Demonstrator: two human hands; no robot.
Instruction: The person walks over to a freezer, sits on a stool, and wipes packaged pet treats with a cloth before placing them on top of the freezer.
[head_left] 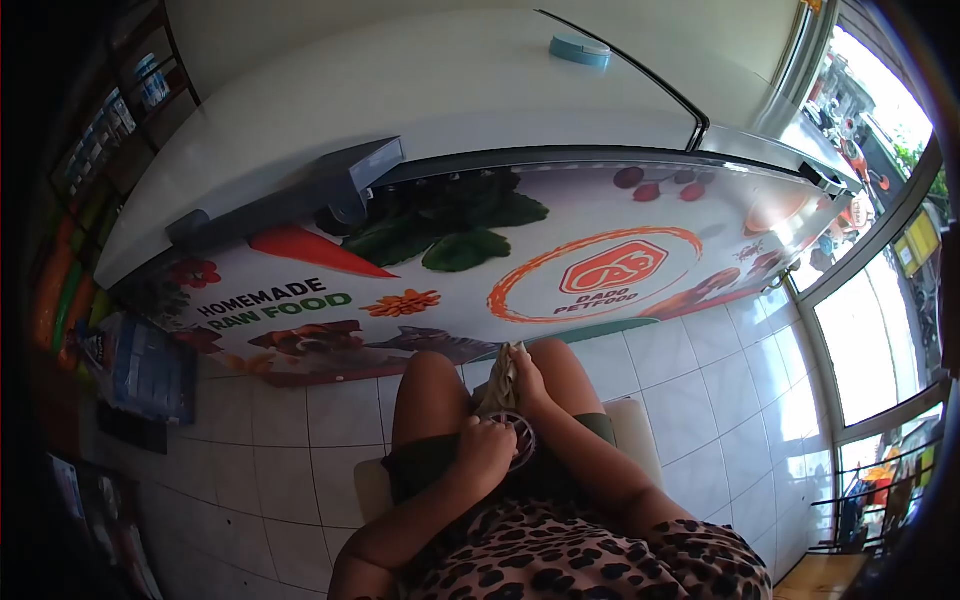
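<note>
A light beige-green cloth (pixel 502 382) hangs over my lap, between my knees. My right hand (pixel 527 378) is closed round its upper part. Lower down, my left hand (pixel 487 447) is closed at the rim of a round, dark item with openings (pixel 523 442), which lies against the cloth's lower end. What exactly this round item is I cannot make out, and my left hand hides part of it.
A long white chest freezer (pixel 420 90) with a printed front stands ahead. On its lid lies a round light-blue object (pixel 580 50). A blue plastic crate (pixel 150 368) is at the left, a glass door (pixel 870 340) at the right. White tiles (pixel 700 390) cover the floor.
</note>
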